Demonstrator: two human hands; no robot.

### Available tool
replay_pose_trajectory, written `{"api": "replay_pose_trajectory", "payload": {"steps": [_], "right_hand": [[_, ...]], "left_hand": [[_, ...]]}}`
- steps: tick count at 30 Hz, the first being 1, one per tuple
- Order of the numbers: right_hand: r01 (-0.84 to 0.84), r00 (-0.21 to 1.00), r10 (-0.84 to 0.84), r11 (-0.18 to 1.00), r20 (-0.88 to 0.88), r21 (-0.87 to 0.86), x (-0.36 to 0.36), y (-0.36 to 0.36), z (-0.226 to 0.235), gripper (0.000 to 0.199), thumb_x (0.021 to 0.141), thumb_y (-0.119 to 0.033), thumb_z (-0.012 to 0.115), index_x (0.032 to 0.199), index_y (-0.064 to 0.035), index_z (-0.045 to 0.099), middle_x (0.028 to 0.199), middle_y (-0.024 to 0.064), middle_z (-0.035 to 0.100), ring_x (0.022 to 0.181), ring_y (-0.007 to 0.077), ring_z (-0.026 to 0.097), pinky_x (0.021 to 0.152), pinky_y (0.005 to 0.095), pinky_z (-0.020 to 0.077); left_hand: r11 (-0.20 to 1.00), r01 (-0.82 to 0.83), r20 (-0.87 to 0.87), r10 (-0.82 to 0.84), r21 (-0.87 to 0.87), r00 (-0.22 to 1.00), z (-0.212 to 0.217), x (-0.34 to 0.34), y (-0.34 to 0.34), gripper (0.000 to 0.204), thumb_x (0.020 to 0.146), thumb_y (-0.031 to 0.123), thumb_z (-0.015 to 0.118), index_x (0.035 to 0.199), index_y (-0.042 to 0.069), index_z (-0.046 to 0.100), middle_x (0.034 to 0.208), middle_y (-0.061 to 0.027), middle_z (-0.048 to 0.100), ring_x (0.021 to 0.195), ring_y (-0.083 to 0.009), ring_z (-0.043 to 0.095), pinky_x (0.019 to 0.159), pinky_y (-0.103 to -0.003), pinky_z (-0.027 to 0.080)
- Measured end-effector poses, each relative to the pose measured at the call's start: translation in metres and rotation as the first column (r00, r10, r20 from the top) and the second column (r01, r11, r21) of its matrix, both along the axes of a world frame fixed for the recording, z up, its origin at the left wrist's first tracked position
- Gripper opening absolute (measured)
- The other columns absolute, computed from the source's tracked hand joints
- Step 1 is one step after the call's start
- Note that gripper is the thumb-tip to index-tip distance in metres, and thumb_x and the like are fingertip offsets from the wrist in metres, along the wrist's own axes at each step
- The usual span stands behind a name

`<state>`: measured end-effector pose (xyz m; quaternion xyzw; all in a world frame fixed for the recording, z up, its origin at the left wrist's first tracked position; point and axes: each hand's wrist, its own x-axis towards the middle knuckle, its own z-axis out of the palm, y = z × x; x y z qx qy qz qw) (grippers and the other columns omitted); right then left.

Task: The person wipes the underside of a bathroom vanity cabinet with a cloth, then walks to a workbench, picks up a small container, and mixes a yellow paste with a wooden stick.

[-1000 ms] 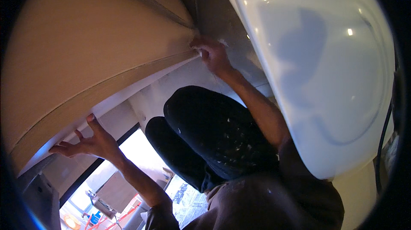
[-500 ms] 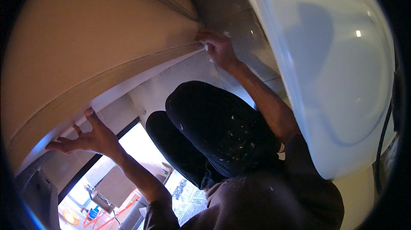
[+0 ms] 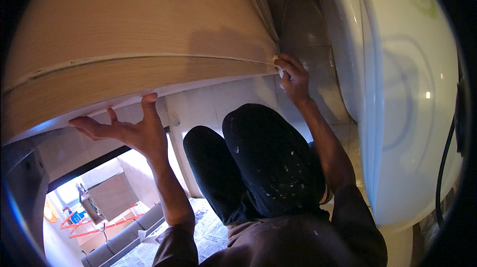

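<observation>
A light wood-grain cabinet panel (image 3: pixel 134 43) fills the upper left, with a pale filled seam line (image 3: pixel 149 58) running across it. My left hand (image 3: pixel 131 130) is spread flat, fingers apart, pressing up against the panel's lower edge. My right hand (image 3: pixel 293 75) is at the panel's right end, where the seam meets the corner, fingers pinched on a small white bit of filler or cloth (image 3: pixel 278 68). I cannot tell which it is.
A large white appliance (image 3: pixel 402 93) stands at the right, a black cable (image 3: pixel 444 162) hanging beside it. My paint-flecked black trousers (image 3: pixel 268 162) are below. Newspaper (image 3: pixel 208 232) covers the floor. A window (image 3: pixel 99 197) at lower left shows orange scaffolding outside.
The view has swung so the panel's corner sits more central. My right hand stays at the seam's right end; my left hand stays pressed under the panel's edge.
</observation>
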<state>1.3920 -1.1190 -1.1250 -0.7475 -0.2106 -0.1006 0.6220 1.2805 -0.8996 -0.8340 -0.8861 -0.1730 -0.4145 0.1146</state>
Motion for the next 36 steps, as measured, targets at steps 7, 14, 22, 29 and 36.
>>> {"api": "replay_pose_trajectory", "payload": {"steps": [7, 14, 22, 29, 36], "right_hand": [[-0.143, 0.958, 0.148, 0.989, -0.247, 0.036, 0.011, -0.012, -0.065, 0.039, 0.072, 0.018, 0.052, 0.100, -0.0030, 0.069, 0.108, 0.0150, 0.067, 0.098, 0.0281, 0.067, 0.080, 0.0369, 0.0541], [-0.180, 0.975, 0.148, 0.963, 0.164, 0.200, 0.034, 0.005, 0.197, 0.037, 0.074, 0.014, 0.063, 0.104, -0.0069, 0.072, 0.110, 0.0130, 0.068, 0.101, 0.0264, 0.068, 0.082, 0.0331, 0.0576], [-0.018, 0.940, 0.107, 0.964, -0.325, 0.264, 0.028, -0.045, 0.141, 0.023, 0.082, -0.005, 0.070, 0.105, -0.0048, 0.071, 0.108, 0.0138, 0.069, 0.099, 0.0243, 0.067, 0.087, 0.0353, 0.0523], [-0.034, 0.842, 0.055, 0.998, -0.537, 0.048, -0.009, -0.026, 0.032, 0.025, 0.085, -0.013, 0.071, 0.107, -0.0003, 0.069, 0.105, 0.0188, 0.071, 0.099, 0.0299, 0.068, 0.089, 0.0373, 0.0510], [-0.052, 0.925, 0.083, 0.994, -0.371, 0.093, -0.015, -0.012, 0.059, 0.020, 0.085, -0.007, 0.067, 0.104, -0.0002, 0.070, 0.103, 0.0188, 0.070, 0.097, 0.0326, 0.067, 0.087, 0.0383, 0.0510]], "left_hand": [[0.998, 0.058, 0.019, -0.057, -0.027, 0.998, 0.000, 0.005, -0.005, 0.133, 0.063, 0.069, 0.080, 0.157, 0.022, -0.002, 0.156, -0.0256, -0.004, 0.146, -0.0474, 0.004, 0.107, -0.068, 0.035], [0.994, 0.091, 0.044, -0.089, -0.065, 0.995, -0.001, 0.002, -0.007, 0.129, 0.065, 0.058, 0.085, 0.157, 0.023, 0.001, 0.155, -0.0253, -0.001, 0.145, -0.0461, 0.008, 0.107, -0.068, 0.035], [0.982, 0.096, 0.073, -0.085, -0.161, 0.994, 0.008, 0.002, -0.017, 0.122, 0.063, 0.052, 0.089, 0.153, 0.020, 0.013, 0.154, -0.0231, -0.001, 0.144, -0.0441, 0.008, 0.106, -0.067, 0.036], [0.986, 0.139, 0.072, -0.133, -0.096, 0.989, 0.008, 0.008, -0.021, 0.126, 0.065, 0.047, 0.089, 0.156, 0.024, 0.006, 0.154, -0.0235, -0.002, 0.145, -0.0440, 0.006, 0.108, -0.068, 0.033], [0.977, 0.155, 0.095, -0.142, -0.148, 0.985, 0.012, 0.008, -0.029, 0.123, 0.067, 0.043, 0.089, 0.156, 0.025, 0.006, 0.155, -0.0245, -0.003, 0.144, -0.0453, 0.010, 0.109, -0.069, 0.030]]}}
